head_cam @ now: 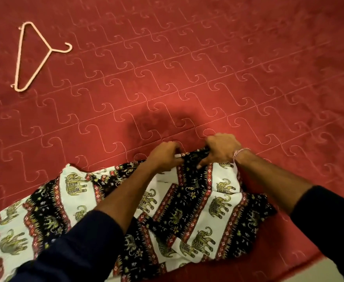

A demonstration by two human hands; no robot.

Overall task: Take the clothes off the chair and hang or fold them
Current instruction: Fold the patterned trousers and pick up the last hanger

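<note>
On red quilt (207,68), left hand (164,156) and right hand (221,149) grip elephant-print garment (218,204).

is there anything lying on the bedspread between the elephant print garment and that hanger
Nothing visible. Both hands, left hand and right hand, grip the garment at its far edge, and only bare red bedspread lies between it and the hanger at far left.

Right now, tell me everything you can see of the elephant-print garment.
The elephant-print garment is thin woven-looking cloth, with white bands of olive-gold elephants between black floral bands edged in red trim. It lies crumpled and partly spread on the red quilted bedspread, running off the frame's lower left. The left hand and right hand both grip its far edge, bunching it; both forearms cross above it. The pink hanger lies well apart, untouched.
</note>
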